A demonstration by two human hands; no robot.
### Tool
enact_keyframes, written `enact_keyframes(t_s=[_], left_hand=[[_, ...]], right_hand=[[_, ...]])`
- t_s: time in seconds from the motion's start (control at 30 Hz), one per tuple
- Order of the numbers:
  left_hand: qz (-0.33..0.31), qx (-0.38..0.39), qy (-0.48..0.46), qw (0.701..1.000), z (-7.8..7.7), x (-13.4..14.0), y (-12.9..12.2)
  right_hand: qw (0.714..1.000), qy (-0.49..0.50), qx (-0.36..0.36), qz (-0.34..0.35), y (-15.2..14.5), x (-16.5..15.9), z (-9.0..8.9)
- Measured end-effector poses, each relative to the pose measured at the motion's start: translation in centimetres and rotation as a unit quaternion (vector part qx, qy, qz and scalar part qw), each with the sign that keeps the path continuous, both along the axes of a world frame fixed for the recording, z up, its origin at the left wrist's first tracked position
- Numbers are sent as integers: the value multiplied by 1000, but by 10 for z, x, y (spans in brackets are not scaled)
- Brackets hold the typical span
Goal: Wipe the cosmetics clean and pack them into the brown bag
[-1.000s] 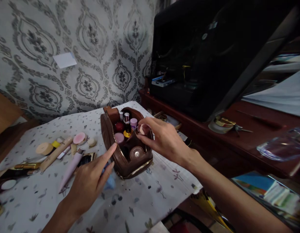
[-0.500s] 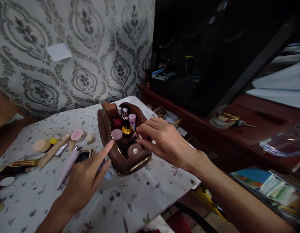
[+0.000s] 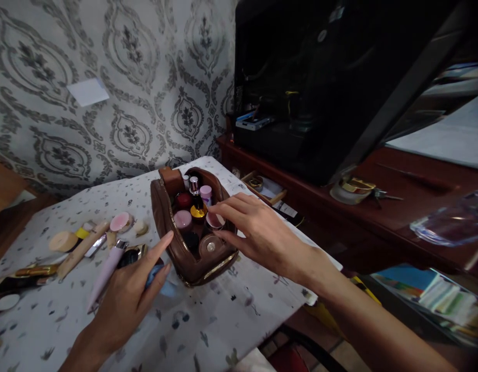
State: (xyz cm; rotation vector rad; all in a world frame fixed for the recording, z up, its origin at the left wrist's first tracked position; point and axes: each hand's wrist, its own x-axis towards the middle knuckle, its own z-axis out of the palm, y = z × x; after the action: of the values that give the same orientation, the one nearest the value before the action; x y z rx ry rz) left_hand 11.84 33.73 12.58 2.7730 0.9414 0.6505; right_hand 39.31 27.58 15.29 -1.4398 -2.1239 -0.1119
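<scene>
A brown zip makeup bag lies unzipped on the table, with small cosmetics standing inside. Among them are a pink-lidded jar, a bottle with a silver cap and gold base, and a lilac-capped tube. My right hand reaches over the bag's right side. Its thumb and fingers are at the two edges of a small round jar sitting in the bag. My left hand hovers left of the bag, fingers stretched out and apart, index finger near the zip. A blue item, partly hidden, lies beneath it.
Left on the patterned tablecloth lie several cosmetics: a lilac tube, a beige tube and a pink-topped jar. To the right, a black television stands on a dark red cabinet with a slightly open drawer.
The small round jar in my right fingers has come lower into the bag and shows more of its top. My left hand keeps nearly the same pose. The view has shifted slightly.
</scene>
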Motion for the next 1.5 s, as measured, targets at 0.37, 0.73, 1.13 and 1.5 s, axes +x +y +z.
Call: enact_keyframes(t_s=[0.37,0.73,1.13,1.5], left_hand=[[81,3,-34,996,-28,-35,-2],[-16,-5,109,994,-75,-84,-20],[133,-46,-105,984,-73,-118,-7],[357,-112,-119,920,-71,-144,96]], right_hand=[[981,136,136,26,-13,-15,-5],[949,192,75,241,-8,-117,-42],[968,198,-57,146,57,-197,-116],[988,122,-38,91,75,-221,-150]])
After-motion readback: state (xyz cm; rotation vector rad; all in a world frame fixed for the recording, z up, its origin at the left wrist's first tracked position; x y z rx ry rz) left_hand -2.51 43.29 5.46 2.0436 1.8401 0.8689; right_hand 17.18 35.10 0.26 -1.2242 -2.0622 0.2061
